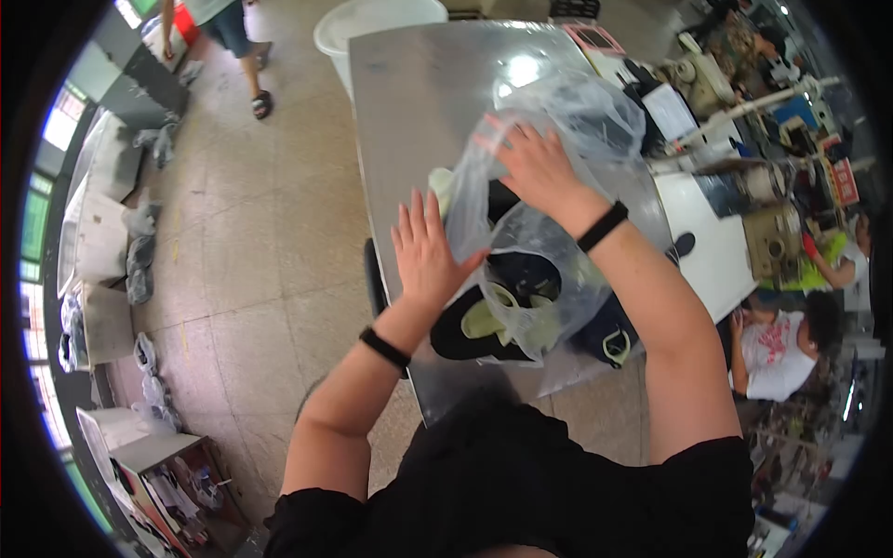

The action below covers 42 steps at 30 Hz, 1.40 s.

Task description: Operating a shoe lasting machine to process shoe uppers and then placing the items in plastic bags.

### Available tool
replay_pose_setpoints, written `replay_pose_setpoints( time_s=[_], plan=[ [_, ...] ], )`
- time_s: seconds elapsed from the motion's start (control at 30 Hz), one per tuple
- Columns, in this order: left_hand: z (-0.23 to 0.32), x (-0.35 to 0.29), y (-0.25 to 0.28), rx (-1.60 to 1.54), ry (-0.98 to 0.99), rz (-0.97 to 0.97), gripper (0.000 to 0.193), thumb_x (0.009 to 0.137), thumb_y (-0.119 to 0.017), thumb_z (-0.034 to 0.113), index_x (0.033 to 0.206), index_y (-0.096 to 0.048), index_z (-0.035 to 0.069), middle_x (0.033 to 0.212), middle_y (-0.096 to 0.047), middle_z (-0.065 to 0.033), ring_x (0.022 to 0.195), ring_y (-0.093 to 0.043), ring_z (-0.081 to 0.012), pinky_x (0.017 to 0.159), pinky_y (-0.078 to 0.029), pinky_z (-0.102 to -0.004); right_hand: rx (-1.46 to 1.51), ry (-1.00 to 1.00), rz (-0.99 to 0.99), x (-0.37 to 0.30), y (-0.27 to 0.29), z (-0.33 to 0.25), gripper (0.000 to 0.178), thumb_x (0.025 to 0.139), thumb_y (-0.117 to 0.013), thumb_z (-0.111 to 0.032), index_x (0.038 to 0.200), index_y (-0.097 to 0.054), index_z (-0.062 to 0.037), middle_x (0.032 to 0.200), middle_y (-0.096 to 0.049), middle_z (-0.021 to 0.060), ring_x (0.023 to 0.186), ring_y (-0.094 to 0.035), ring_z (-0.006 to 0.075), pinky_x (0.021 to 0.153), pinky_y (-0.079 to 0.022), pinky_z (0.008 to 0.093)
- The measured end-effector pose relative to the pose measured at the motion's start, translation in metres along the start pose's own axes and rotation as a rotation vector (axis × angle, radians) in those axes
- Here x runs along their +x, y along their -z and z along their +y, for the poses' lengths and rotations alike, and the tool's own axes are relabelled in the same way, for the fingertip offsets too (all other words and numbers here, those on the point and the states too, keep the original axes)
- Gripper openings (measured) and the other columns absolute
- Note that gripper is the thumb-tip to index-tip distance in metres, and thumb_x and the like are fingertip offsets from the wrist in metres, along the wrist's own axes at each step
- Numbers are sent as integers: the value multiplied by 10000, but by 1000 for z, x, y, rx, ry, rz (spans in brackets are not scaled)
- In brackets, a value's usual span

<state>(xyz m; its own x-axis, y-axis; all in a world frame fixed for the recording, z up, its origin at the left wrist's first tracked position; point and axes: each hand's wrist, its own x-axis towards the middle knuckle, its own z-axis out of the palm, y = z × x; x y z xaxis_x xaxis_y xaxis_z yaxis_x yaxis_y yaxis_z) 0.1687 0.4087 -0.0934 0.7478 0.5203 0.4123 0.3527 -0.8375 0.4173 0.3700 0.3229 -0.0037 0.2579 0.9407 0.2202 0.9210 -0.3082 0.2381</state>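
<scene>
the left hand (428,249) is spread wide, palm down, at the left edge of the clear plastic bag (473,200); its thumb reaches the film, and i cannot tell whether it presses on it. the right hand (538,170) lies farther off and to the right, fingers fanned apart, their tips at the film; whether they pinch any of it i cannot tell.

the bag lies loosely on the near half of the metal table (400,112), between the forearms. under and beside it are dark, cap-like items (523,275) with a pale green piece (481,321) at the near left. a dark item with a pale green loop (616,347) sits at the near right. more clear plastic (595,116) is bunched at the far right.
</scene>
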Motion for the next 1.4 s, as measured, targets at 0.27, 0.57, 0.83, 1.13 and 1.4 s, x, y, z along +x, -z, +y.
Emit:
replay_pose_setpoints(
  time_s=[0.27,0.57,0.83,1.13,1.4],
  plan=[
    [-63,66,-39,-243,398,-114,325,785,-556,94,1087,-620,-8,940,-688,-224,802,-687,-346,731,-542,-414,-137,225,-122,-13,-16,23,459,768,-677,-180,1221,-605,-178,1393,-475,23,1229,-481,207,1024,-366,515],
    [-53,66,-10,-603,377,-84,496,751,-603,10,1240,-554,78,1120,-629,-183,1009,-632,-280,859,-512,-354,-267,358,-175,-50,-11,69,232,788,-570,-120,973,-708,-101,1239,-595,-2,1127,-555,144,1000,-390,349],
    [-9,77,3,-292,-84,67,707,743,-631,-8,1346,-500,338,1388,-424,-120,1287,-420,-360,1053,-359,-514,-57,138,-114,-34,-59,4,145,777,-637,-232,792,-715,-111,872,-625,41,980,-577,209,793,-456,333],
    [-15,61,-2,19,-232,-70,433,790,-643,55,1149,-665,297,1425,-424,-119,1338,-386,-378,1059,-328,-534,778,-325,-122,-20,-14,99,428,978,-516,-315,1232,-574,25,1093,-676,94,977,-624,218,887,-458,317],
    [32,44,-4,-611,-47,-24,535,738,-735,266,1199,-548,68,1270,-542,-127,1112,-565,-351,901,-476,-430,1707,-735,-202,-22,-13,75,383,991,-521,-302,1167,-605,28,1068,-659,48,950,-598,95,864,-463,251]
  ],
)
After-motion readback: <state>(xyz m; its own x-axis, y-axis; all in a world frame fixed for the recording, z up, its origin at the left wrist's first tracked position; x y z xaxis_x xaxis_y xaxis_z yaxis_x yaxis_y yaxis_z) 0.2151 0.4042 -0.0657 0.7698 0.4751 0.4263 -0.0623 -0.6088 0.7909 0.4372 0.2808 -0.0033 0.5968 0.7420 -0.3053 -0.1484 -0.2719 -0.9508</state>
